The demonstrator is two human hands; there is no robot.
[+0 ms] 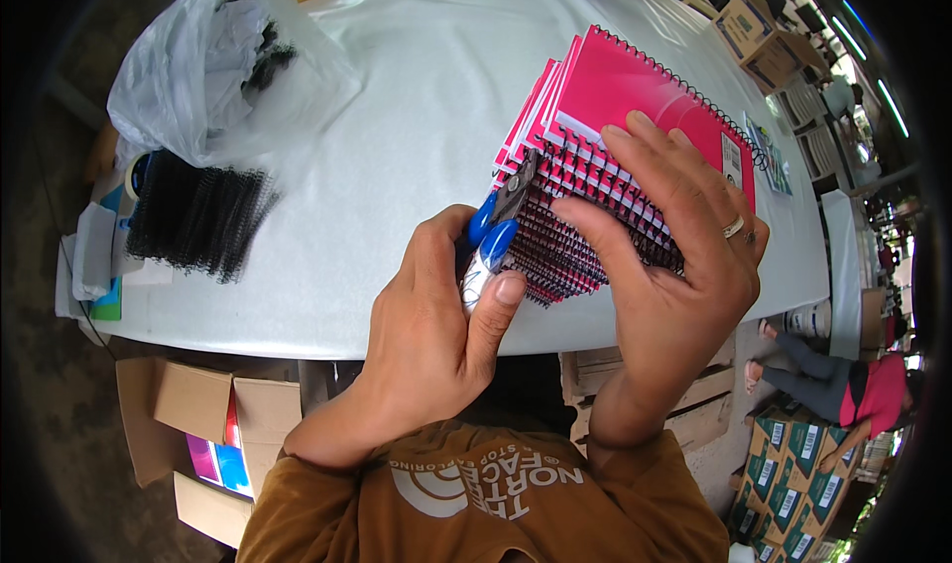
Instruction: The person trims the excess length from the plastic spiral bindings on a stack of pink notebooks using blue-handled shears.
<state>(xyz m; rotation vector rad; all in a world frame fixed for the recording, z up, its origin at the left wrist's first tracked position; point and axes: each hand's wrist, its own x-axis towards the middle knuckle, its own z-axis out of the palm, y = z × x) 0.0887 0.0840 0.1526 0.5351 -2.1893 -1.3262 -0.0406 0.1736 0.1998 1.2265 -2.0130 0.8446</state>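
Observation:
A stack of pink-covered spiral notebooks (625, 87) stands on the white-covered table (397, 97), with black coil bindings along the edge facing me. My left hand (426, 315) is closed around blue-handled pliers (498, 234), whose dark jaws touch the coil ends at the stack's left corner. Over the stack's near right side lies my right hand (684, 231), fingers spread on the top cover and thumb reaching out beside the bindings. It wears a ring. My right hand hides part of the top notebook and some coils.
A bundle of loose black coils (198, 221) lies at the left, below a clear plastic bag (178, 87) with more coils. An open cardboard box (188, 399) sits below the table's left edge. Another person (878, 394) is beside stacked boxes (788, 474) at the right.

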